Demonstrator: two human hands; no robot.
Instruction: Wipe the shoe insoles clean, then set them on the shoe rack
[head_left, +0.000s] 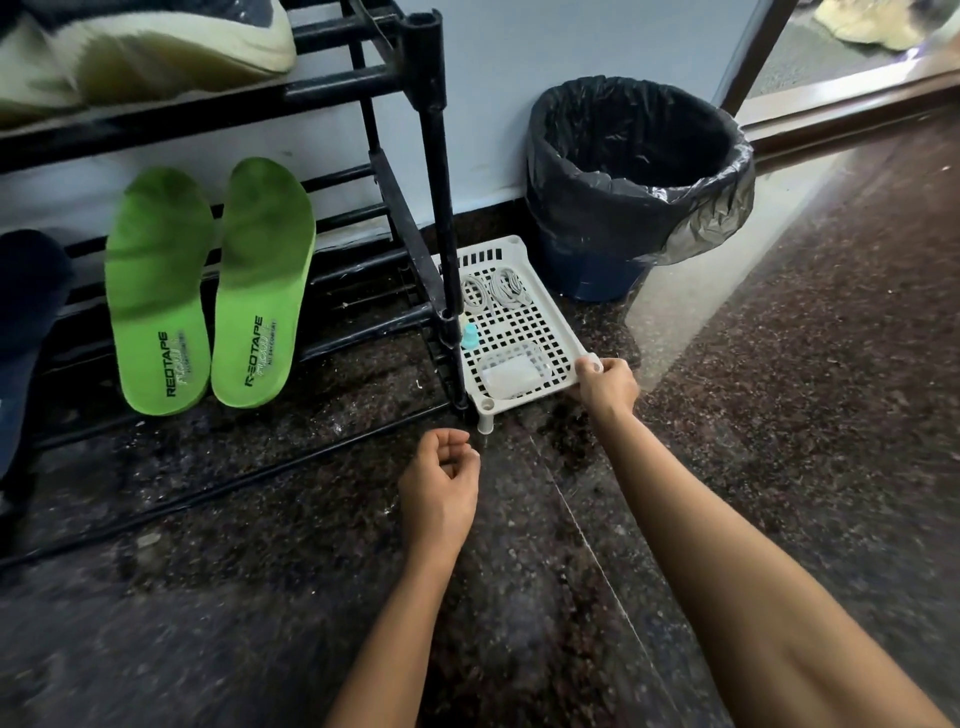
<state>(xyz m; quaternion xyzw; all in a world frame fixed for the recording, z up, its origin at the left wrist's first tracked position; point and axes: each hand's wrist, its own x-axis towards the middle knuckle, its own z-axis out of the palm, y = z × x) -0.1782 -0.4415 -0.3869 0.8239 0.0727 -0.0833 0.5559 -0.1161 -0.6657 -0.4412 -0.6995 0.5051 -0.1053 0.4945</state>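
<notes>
Speckled stone floor (779, 374); right hand (608, 387) grips perforated white tray (522, 332).

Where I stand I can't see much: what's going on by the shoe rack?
A person's right hand grips the near corner of a white tray on the floor beside the shoe rack. The left hand hangs loosely curled, holding nothing. Two green insoles lie on the rack's bottom bars.

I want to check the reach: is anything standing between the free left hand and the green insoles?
Nothing visible blocks it. Only the rack's low front bar lies between the left hand and the green insoles; the corner post stands right of that path.
</notes>
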